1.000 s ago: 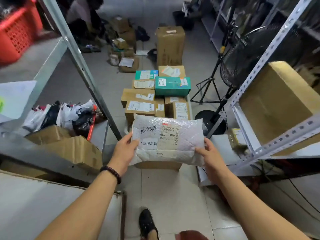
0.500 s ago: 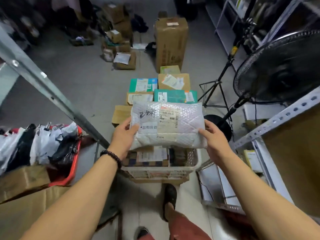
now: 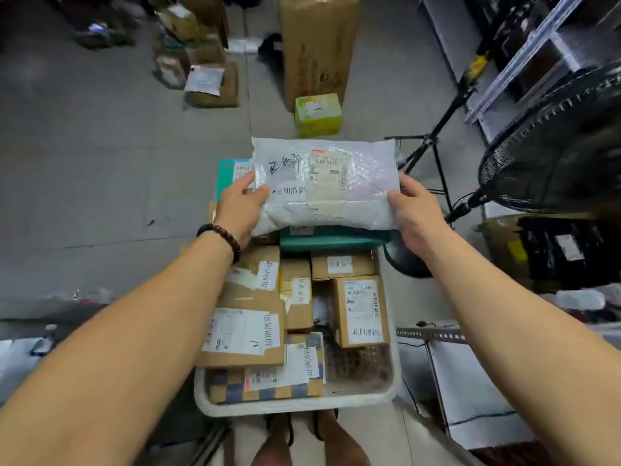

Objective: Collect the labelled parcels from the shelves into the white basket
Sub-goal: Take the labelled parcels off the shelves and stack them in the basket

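A white bubble-wrap parcel (image 3: 326, 183) with a shipping label and black handwriting hangs over the far end of the white basket (image 3: 295, 406). My left hand (image 3: 240, 205) grips its left edge, thumb on top. My right hand (image 3: 411, 210) holds its right edge. The basket stands on the floor right in front of my feet. It holds several labelled cardboard boxes (image 3: 361, 309) and a teal box (image 3: 331, 238) lying just under the parcel.
A tall cardboard carton (image 3: 317, 45) and a green box (image 3: 317, 114) stand on the floor beyond the basket. A black fan (image 3: 557, 146) and a tripod (image 3: 433, 153) are to the right, with metal shelving (image 3: 470, 381) at the lower right. More boxes (image 3: 208, 84) lie at the far left.
I have stepped up to the basket, which now lies directly below me. The parcel, still held in both hands, has moved out over the basket's far end.
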